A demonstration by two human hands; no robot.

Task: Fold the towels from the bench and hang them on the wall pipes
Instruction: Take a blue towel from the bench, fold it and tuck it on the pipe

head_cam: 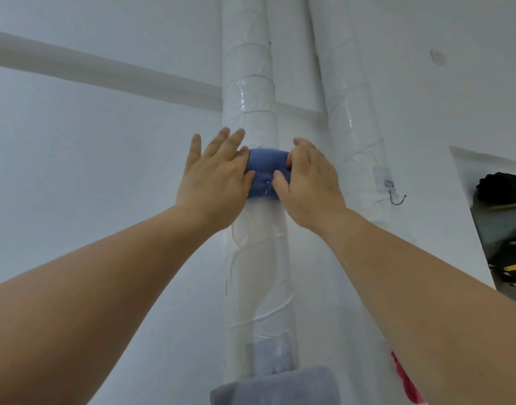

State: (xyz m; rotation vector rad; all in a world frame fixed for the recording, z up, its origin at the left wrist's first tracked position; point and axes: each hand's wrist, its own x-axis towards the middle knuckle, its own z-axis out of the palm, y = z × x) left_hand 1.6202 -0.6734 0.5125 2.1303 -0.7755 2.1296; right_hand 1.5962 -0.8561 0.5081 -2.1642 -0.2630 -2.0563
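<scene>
A folded blue towel (265, 171) sits against the white wrapped wall pipe (251, 106) at about head height, over a small metal hook (267, 188) whose tip pokes out at the towel's lower front. My left hand (216, 176) lies on the towel's left end with fingers straight and spread, thumb pressing the cloth. My right hand (306, 182) grips the right end, fingers curled round it. A grey towel (280, 387) hangs lower on the same pipe, and a pink cloth (406, 381) shows behind my right forearm.
A second wrapped pipe (356, 118) stands to the right with a bare metal hook (395, 197) on it. A horizontal white pipe (104, 71) runs along the wall at left. At far right, a shelf opening holds black and yellow items (511, 258).
</scene>
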